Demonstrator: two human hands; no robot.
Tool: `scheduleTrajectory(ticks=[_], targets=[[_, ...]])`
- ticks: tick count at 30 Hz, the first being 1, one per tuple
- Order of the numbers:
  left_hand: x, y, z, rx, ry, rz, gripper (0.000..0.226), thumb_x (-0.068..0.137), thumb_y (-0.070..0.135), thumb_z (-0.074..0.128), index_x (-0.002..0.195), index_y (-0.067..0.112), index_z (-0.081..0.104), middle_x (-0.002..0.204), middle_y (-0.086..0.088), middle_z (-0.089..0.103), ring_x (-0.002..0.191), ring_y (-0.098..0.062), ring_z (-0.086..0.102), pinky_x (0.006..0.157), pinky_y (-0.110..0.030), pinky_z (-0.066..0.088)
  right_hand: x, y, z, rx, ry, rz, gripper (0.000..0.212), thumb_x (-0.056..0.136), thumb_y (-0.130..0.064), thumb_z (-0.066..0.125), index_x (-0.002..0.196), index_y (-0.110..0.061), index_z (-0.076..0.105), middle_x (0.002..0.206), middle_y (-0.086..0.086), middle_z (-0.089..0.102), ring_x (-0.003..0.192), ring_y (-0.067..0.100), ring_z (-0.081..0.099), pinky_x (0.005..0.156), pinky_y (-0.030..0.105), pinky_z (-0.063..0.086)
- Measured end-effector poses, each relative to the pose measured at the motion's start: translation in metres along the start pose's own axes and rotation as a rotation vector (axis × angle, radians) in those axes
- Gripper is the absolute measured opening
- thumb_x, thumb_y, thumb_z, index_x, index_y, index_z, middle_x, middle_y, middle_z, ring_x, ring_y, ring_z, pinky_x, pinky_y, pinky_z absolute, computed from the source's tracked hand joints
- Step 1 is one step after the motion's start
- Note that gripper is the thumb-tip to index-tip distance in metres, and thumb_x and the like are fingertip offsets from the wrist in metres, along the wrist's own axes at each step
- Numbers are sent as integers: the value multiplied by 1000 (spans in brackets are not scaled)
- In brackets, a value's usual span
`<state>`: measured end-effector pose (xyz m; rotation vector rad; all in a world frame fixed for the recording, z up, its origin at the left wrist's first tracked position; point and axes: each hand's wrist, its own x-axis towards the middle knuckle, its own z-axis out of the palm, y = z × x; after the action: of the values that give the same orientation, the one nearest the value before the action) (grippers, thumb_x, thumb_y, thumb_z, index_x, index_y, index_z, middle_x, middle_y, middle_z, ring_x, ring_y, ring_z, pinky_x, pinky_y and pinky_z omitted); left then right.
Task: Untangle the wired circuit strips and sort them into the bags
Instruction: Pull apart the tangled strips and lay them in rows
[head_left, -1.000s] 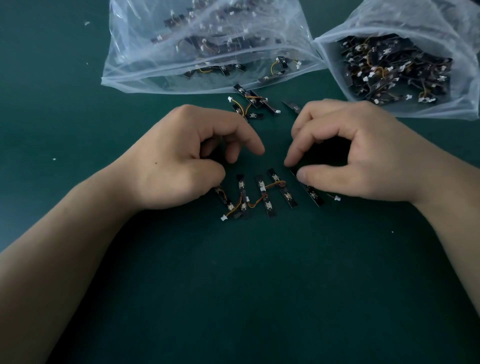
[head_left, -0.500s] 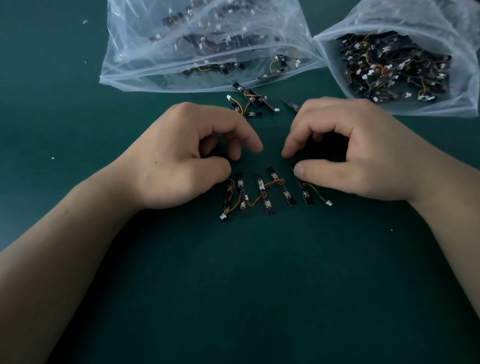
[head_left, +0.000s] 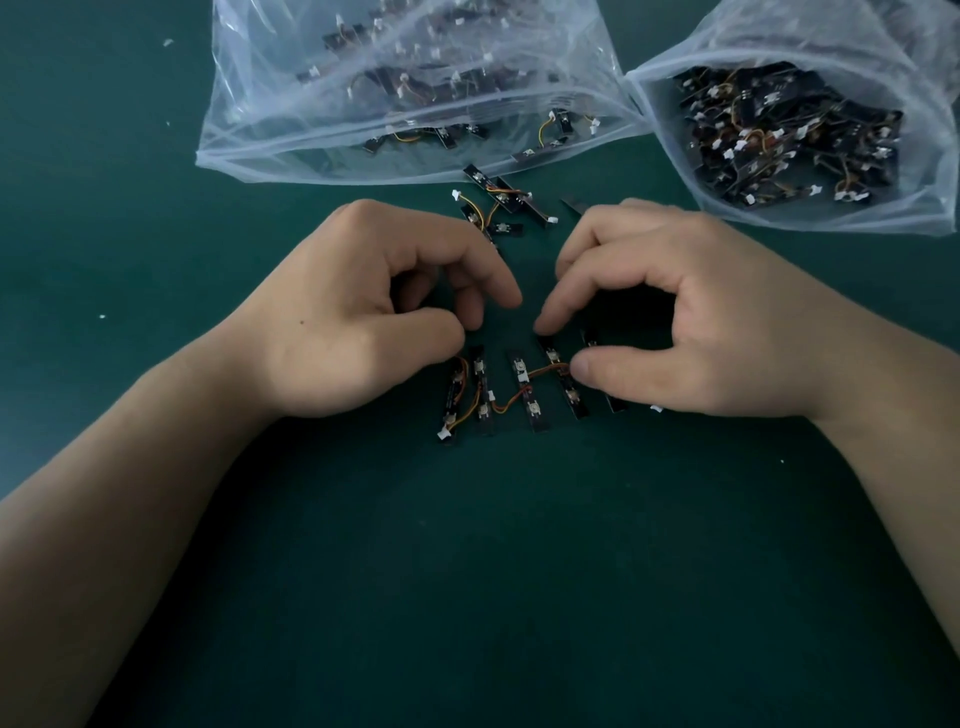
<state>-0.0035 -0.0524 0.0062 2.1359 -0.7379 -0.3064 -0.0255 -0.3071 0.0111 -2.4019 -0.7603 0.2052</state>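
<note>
The counter (head_left: 519, 597) is covered in a dark green, matte, felt-like surface that fills the view. At its far edge lie two clear, crinkled plastic bags: the left bag (head_left: 291, 104) lies flat with its mouth toward the person, holding a loose scatter of strips; the right bag (head_left: 924, 156), toward the far right corner, stands open and is packed much more densely.

The left hand (head_left: 358, 322) and right hand (head_left: 691, 322) hover over the middle of the counter, both curled with fingers bent downward. The left thumb presses at the left end of the row; the right thumb and forefinger close around the fourth strip without clearly lifting it. Neither hand holds anything off the surface.

The step in hand looks like untangling: a chain of circuit strips (head_left: 524, 389) lies spread in a row of near-parallel bars between the hands. Each strip is a narrow, rigid black board with small pale components, joined to its neighbour by a thin, springy orange wire (head_left: 501, 407) that loops between them. A second small cluster (head_left: 496, 202) waits just short of the left bag's mouth.

Next, the row probably needs checking for crossed wires, then gathering without re-knotting and carrying to a bag; which bag I cannot tell.
</note>
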Motion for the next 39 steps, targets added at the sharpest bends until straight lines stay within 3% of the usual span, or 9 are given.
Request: scheduleTrajectory(ticks=[4,11,22,25,28,32,36,39], targets=[[0,1,0,-16,-2,2,38,72,10,64,101,30,78,84,8,71,62,-31,47,55,-37,41,0,1,0,7,0,-5,20,77,-41,75,96,-37,76,103,-20,61,105,10,58,97,28,39],[-1,2,0,7,3,18,31,73,17,73,101,31,77,83,11,71,66,-27,50,61,-42,43,0,2,-1,17,-1,-2,24,76,-46,76,99,-40,75,104,-20,61,107,10,57,97,29,40],[-1,3,3,76,26,36,33,72,16,72,99,36,77,83,14,70,64,-23,52,62,-38,46,-1,2,-1,36,-9,12,28,74,-53,78,100,-41,74,107,-19,62,110,11,57,101,36,42],[-1,2,2,66,17,35,36,72,12,68,99,35,77,84,13,70,63,-23,51,60,-38,45,-1,4,-1,105,13,2,21,83,-45,74,101,-33,76,104,-11,65,106,16,60,94,36,46],[-1,2,2,49,11,26,36,72,12,68,100,34,78,84,12,71,63,-25,51,60,-40,45,-2,7,0,174,74,7,15,90,-32,68,98,-24,77,94,-6,67,90,21,62,81,33,48],[-1,2,2,49,7,36,33,73,16,73,100,34,78,85,12,71,65,-25,51,61,-40,44,-1,13,-1,141,94,57,10,86,-28,68,92,-30,76,81,-11,64,72,20,56,65,28,45],[-2,2,2,66,2,46,33,72,19,75,101,36,77,85,14,70,67,-22,51,63,-40,44,-1,14,-2,111,72,51,9,83,-28,70,89,-31,76,82,-13,65,74,16,59,65,19,41],[-2,1,3,79,17,45,31,72,22,77,99,38,77,86,14,70,66,-23,53,62,-38,46,-1,15,-2,113,71,44,10,83,-28,70,90,-31,76,83,-12,65,76,18,59,66,20,42]])
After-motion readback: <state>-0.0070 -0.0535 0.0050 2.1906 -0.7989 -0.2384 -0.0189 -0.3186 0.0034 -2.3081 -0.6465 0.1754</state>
